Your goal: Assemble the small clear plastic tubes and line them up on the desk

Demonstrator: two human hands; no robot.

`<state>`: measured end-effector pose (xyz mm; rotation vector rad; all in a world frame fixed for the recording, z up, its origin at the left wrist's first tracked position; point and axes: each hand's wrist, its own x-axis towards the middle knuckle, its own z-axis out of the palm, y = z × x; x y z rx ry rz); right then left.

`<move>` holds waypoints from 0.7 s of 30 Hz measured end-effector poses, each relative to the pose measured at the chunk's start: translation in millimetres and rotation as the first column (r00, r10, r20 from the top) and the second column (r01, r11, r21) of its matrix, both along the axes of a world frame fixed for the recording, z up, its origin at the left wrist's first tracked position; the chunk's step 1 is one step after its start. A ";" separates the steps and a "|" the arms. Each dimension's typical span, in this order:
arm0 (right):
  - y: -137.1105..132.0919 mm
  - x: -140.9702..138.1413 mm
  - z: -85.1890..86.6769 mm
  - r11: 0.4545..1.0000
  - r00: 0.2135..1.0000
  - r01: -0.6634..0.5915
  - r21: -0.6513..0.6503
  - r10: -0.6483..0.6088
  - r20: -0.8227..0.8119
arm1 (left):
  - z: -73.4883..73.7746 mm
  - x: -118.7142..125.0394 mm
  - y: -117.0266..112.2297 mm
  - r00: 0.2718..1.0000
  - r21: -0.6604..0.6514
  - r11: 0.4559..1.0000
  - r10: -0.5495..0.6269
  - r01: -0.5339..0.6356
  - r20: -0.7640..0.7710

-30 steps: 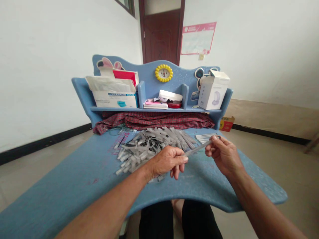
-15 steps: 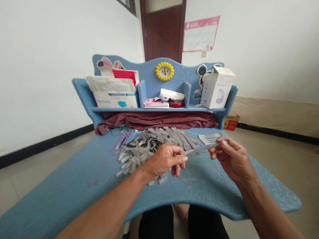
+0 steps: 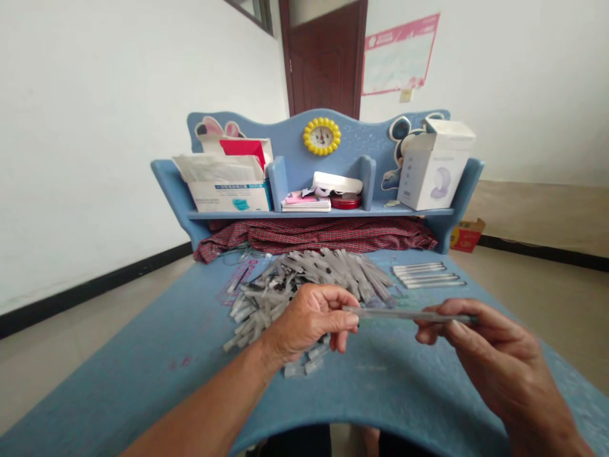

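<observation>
My left hand (image 3: 311,320) and my right hand (image 3: 495,362) pinch the two ends of a thin clear plastic strip (image 3: 402,313), which lies level above the blue desk (image 3: 143,355). Fingers of both hands are closed on it. Just behind my left hand is a heap of several short grey-clear plastic pieces (image 3: 304,282). A few loose pieces (image 3: 304,366) lie under that hand. A small row of finished long strips (image 3: 425,275) lies side by side on the desk beyond my right hand.
A red checked cloth (image 3: 323,233) lies under the desk's shelf. The shelf holds a box of masks (image 3: 228,190), booklets (image 3: 307,202), a red tin (image 3: 346,201) and a white carton (image 3: 435,168). A yellow clock (image 3: 322,136) sits on the back panel. A door (image 3: 328,57) stands behind.
The strip has swung from tilted to level and come closer. My right hand has dropped lower and nearer to me. The view has shifted left, so the desk sits further right.
</observation>
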<state>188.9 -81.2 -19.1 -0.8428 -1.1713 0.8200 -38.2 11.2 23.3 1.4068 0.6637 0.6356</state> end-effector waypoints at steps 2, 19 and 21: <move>-2.8 4.0 -3.4 0.999 0.999 0.001 -0.051 0.002 0.053 | 0.8 0.0 -0.2 1.000 -0.014 1.000 0.023 -0.023 0.001; 5.0 -7.8 1.1 0.951 0.792 0.305 -0.048 -0.225 0.567 | -3.3 1.5 4.2 0.991 0.037 0.995 0.100 -0.097 -0.089; 10.7 -13.1 2.3 0.962 0.760 0.268 -0.051 -0.178 0.625 | -2.5 2.1 4.3 0.985 0.078 0.989 0.132 -0.123 -0.113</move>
